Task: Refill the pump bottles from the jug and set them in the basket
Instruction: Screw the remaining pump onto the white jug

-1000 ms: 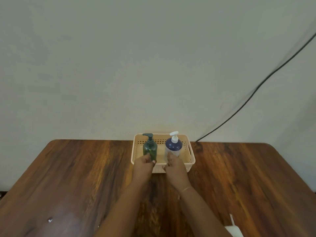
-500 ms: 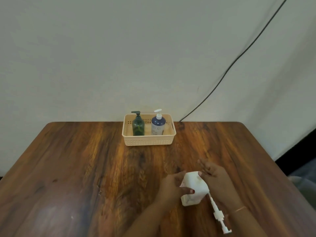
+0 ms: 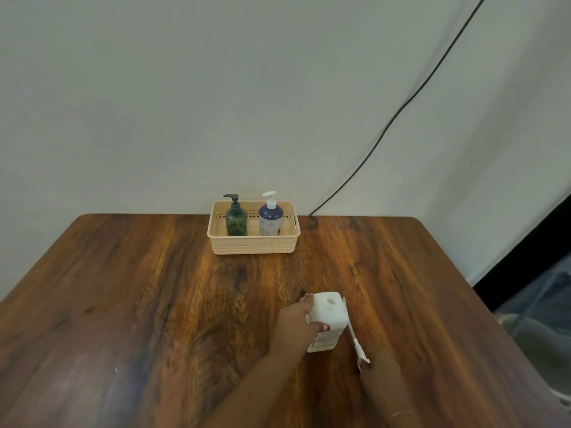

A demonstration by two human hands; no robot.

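Observation:
A beige basket (image 3: 253,244) stands at the table's far edge. In it a dark green pump bottle (image 3: 236,219) stands upright on the left and a blue one with a white pump (image 3: 271,218) on the right. Near me a white square bottle (image 3: 328,319) stands upright with its neck open, and my left hand (image 3: 295,324) grips its left side. A white pump head with its long tube (image 3: 355,339) lies on the table just right of that bottle, and my right hand (image 3: 375,375) holds its near end. No jug is in view.
The brown wooden table (image 3: 154,304) fills the lower view, with a pale wall behind it. A black cable (image 3: 398,114) runs down the wall to the table's far right corner. Beyond the table's right edge lies some grey fabric (image 3: 537,329).
Both hands left the bottles in the basket and came back to the near right of the table. The white bottle now stands upright in my left hand, and the pump lies beside it.

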